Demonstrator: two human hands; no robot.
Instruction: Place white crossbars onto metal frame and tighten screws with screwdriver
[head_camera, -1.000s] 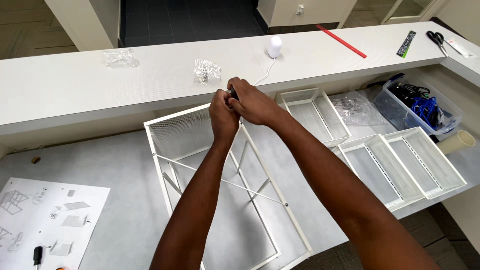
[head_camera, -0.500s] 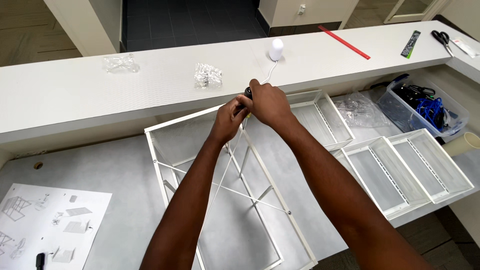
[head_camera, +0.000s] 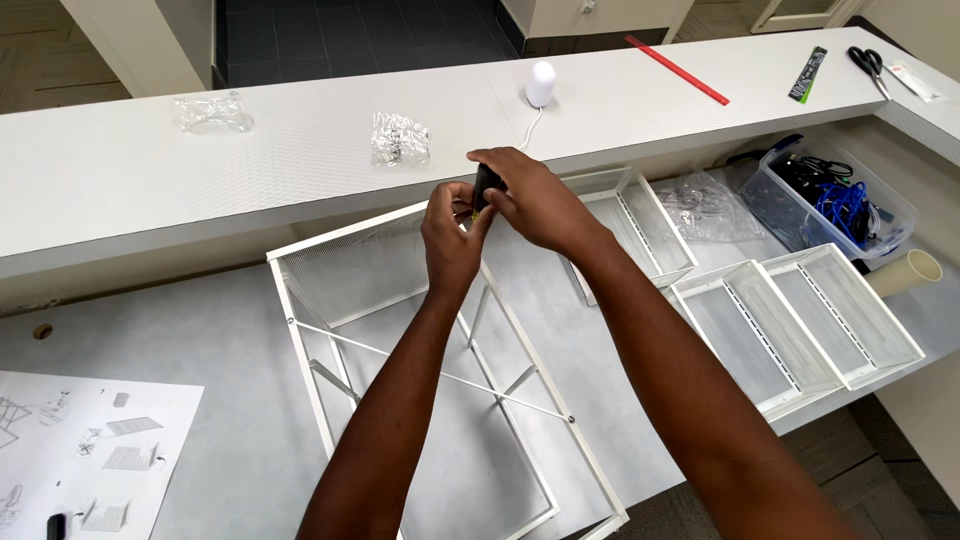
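Both hands meet above the top corner of a white wire frame (head_camera: 400, 330) standing on the grey worktop (head_camera: 200, 400). The right hand (head_camera: 535, 200) is closed around a small dark tool (head_camera: 486, 186), its handle wrapped by the fingers; the left hand (head_camera: 450, 240) pinches just below it, what it grips hidden. The tool looks light, rigid and easy to hold by its handle. Mesh baskets (head_camera: 800, 320) lie well apart to the right, an instruction sheet (head_camera: 90, 450) to the left.
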